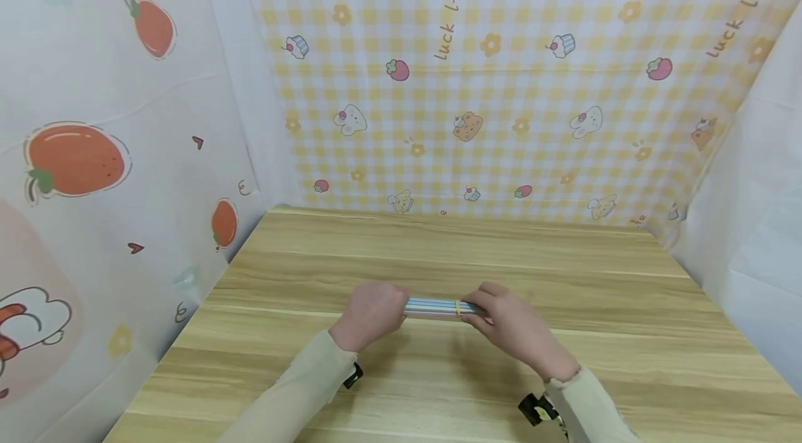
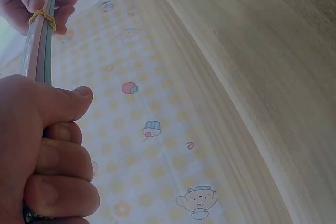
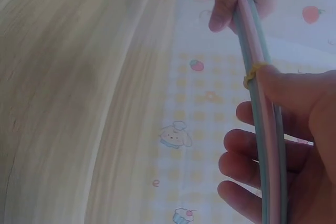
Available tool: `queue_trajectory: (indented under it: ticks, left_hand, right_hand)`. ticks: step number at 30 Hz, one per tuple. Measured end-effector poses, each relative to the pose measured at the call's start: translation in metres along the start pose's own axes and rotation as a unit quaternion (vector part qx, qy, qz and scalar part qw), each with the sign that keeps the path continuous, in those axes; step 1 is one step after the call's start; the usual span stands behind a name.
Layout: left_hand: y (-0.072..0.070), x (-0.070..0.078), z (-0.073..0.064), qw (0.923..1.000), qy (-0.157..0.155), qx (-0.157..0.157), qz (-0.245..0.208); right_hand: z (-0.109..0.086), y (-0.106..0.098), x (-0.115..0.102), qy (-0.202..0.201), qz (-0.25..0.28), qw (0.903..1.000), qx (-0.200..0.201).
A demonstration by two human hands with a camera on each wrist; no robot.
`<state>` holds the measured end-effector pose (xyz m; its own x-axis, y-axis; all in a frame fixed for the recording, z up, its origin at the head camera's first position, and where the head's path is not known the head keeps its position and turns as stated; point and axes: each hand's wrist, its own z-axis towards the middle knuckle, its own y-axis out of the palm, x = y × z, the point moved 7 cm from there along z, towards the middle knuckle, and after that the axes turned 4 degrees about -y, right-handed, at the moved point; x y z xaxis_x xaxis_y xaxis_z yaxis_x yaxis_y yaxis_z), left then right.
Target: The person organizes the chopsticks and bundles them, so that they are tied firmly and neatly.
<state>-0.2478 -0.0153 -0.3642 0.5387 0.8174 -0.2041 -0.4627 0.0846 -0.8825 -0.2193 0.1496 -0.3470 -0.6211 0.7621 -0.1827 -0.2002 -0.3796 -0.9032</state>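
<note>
A slim bundle of pastel chopsticks (image 1: 431, 306), in pink, green and blue, is held level above the table between both hands. A yellow rubber band (image 1: 458, 309) is wound round it near the right hand. My left hand (image 1: 374, 314) grips one end in a fist, its fingers curled round the sticks, as the left wrist view shows. My right hand (image 1: 510, 324) holds the other end, the thumb pressing beside the rubber band (image 3: 254, 74) and the fingers behind the sticks. The ends inside the left fist are hidden.
Below the hands lies a wood-grain table (image 1: 401, 387). A yellow checked cloth (image 1: 501, 95) hangs behind it, a white fruit-print cloth (image 1: 144, 95) on the left and a white cloth (image 1: 771, 171) on the right. Dark wrist devices (image 1: 537, 409) sit at both sleeves.
</note>
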Motion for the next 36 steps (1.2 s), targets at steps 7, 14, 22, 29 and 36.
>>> queue_trajectory:
  ticks: [7,14,22,29,36]
  left_hand:
    - [-0.001,0.003,0.001,0.9999,0.002,0.012,0.007]
    - [-0.002,0.005,0.002,0.9994,0.006,0.023,0.025]
    - [-0.006,0.007,0.004,0.9998,0.004,0.011,0.019]
    - [-0.008,0.009,0.006,0.9995,0.002,0.012,0.031]
    - [-0.006,0.009,0.006,0.9992,0.003,0.018,0.036]
  right_hand:
    - [0.000,0.000,-0.004,-0.020,-0.001,0.9998,0.001]
    - [0.002,0.003,-0.006,-0.032,0.007,0.9994,0.000]
    - [0.000,0.003,-0.003,-0.008,0.038,0.9991,0.016]
    - [0.005,0.006,-0.007,-0.009,-0.006,0.9989,0.046]
    - [0.008,0.009,-0.010,-0.021,-0.043,0.9978,0.047]
